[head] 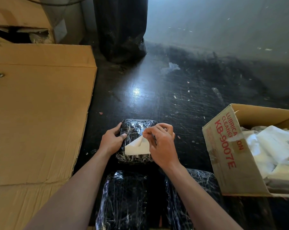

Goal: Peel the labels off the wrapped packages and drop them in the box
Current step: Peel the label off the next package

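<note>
A black package wrapped in shiny film [134, 128] lies on the dark floor in front of me. My left hand [111, 140] grips its left side and holds it down. My right hand [160, 143] pinches the lifted corner of a white label [137, 147], which is partly peeled and folded back off the package top. An open cardboard box [223, 146] with red lettering stands to the right, holding several white peeled labels [273, 146]. Two more film-wrapped black packages sit close to me, one on the left [123, 196] and one on the right [205, 180], partly hidden by my forearms.
Large flattened cardboard sheets [37, 113] cover the floor on the left. A tall black wrapped bundle [122, 29] stands at the back centre. More cardboard boxes [19, 12] sit at the far left. Scuffed dark floor [173, 88] stretches ahead, strewn with small scraps.
</note>
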A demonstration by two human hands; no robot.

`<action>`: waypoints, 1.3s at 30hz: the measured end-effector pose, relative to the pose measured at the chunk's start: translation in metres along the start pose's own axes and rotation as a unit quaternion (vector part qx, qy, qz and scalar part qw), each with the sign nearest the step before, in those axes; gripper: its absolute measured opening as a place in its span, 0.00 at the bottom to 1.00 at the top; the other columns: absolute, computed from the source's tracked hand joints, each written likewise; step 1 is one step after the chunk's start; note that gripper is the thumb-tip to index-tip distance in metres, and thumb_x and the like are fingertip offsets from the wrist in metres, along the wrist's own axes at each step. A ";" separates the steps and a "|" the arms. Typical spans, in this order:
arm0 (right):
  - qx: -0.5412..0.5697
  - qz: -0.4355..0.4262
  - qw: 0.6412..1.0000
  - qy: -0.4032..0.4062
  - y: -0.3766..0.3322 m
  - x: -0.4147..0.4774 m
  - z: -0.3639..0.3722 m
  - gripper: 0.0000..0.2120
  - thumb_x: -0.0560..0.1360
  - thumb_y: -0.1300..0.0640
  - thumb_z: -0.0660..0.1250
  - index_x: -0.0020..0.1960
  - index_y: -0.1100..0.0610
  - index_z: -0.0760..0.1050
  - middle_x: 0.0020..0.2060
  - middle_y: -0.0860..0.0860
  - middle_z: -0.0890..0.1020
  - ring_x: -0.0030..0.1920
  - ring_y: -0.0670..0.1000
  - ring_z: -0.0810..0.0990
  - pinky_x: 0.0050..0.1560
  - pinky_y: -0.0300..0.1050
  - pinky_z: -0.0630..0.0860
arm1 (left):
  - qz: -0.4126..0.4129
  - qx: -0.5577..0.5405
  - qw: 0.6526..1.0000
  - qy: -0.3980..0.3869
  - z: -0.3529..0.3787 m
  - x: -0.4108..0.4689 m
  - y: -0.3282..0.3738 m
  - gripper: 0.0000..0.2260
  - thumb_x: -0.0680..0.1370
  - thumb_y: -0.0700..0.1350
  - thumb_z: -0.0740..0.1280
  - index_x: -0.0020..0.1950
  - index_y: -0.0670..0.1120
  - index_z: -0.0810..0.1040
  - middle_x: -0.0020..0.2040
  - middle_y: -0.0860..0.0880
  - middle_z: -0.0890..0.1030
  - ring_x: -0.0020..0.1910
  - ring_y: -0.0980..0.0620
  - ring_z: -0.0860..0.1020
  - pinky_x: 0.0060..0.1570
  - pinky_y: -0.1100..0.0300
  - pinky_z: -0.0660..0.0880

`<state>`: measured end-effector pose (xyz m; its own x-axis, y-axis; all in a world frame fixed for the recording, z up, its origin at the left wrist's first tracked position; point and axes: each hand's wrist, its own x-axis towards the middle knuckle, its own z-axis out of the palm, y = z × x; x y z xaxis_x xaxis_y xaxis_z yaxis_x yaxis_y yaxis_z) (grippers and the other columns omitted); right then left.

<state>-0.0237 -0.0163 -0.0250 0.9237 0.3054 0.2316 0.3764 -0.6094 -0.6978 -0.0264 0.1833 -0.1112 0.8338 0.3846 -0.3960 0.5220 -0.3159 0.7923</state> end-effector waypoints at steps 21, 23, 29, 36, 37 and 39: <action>-0.011 -0.021 1.000 -0.015 -0.015 -0.004 -0.033 0.08 0.77 0.64 0.71 0.47 0.51 0.81 0.42 0.38 0.79 0.58 0.46 0.67 0.60 0.59 0.70 | 0.015 0.028 0.999 -0.017 0.005 0.006 0.002 0.29 0.79 0.49 0.70 0.79 0.59 0.64 0.71 0.50 0.77 0.69 0.47 0.76 0.62 0.57 0.70; -0.002 -0.009 1.000 -0.004 -0.014 -0.001 -0.040 0.09 0.77 0.64 0.71 0.48 0.50 0.82 0.42 0.38 0.80 0.58 0.46 0.68 0.59 0.60 0.72 | 0.012 0.031 0.999 -0.019 0.005 0.008 0.001 0.29 0.80 0.50 0.69 0.79 0.59 0.64 0.72 0.50 0.76 0.70 0.46 0.74 0.65 0.55 0.70; 0.036 0.012 0.999 0.014 -0.019 0.000 -0.049 0.11 0.77 0.63 0.71 0.48 0.46 0.81 0.41 0.33 0.79 0.59 0.49 0.71 0.56 0.62 0.76 | 0.000 0.033 0.999 -0.019 0.006 0.009 0.003 0.30 0.78 0.52 0.70 0.79 0.59 0.64 0.72 0.50 0.76 0.70 0.45 0.74 0.68 0.49 0.71; 0.018 -0.028 0.999 0.013 -0.043 0.024 -0.082 0.06 0.78 0.60 0.72 0.50 0.49 0.82 0.46 0.29 0.79 0.62 0.50 0.71 0.61 0.62 0.73 | 0.016 0.071 0.997 -0.020 0.006 0.005 0.015 0.28 0.74 0.54 0.71 0.74 0.59 0.72 0.64 0.52 0.82 0.63 0.45 0.79 0.61 0.48 0.77; 0.012 -0.025 1.000 0.002 -0.043 0.026 -0.083 0.06 0.77 0.59 0.72 0.50 0.50 0.83 0.48 0.33 0.80 0.62 0.50 0.70 0.61 0.62 0.73 | 0.017 0.066 0.997 -0.024 0.005 0.004 0.017 0.28 0.75 0.53 0.71 0.75 0.59 0.72 0.65 0.53 0.81 0.64 0.46 0.79 0.63 0.49 0.75; 0.021 0.001 1.000 -0.016 -0.042 0.026 -0.084 0.06 0.77 0.59 0.73 0.49 0.48 0.84 0.51 0.42 0.80 0.63 0.51 0.68 0.63 0.62 0.73 | 0.021 0.062 0.997 -0.030 0.005 0.001 0.019 0.30 0.77 0.51 0.71 0.78 0.58 0.67 0.68 0.52 0.79 0.68 0.47 0.77 0.66 0.53 0.72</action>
<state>-0.0095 -0.0439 0.0669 0.9211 0.3286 0.2089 0.3713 -0.5795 -0.7255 -0.0152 0.1734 -0.0987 0.8631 0.3178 -0.3925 0.5007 -0.4376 0.7469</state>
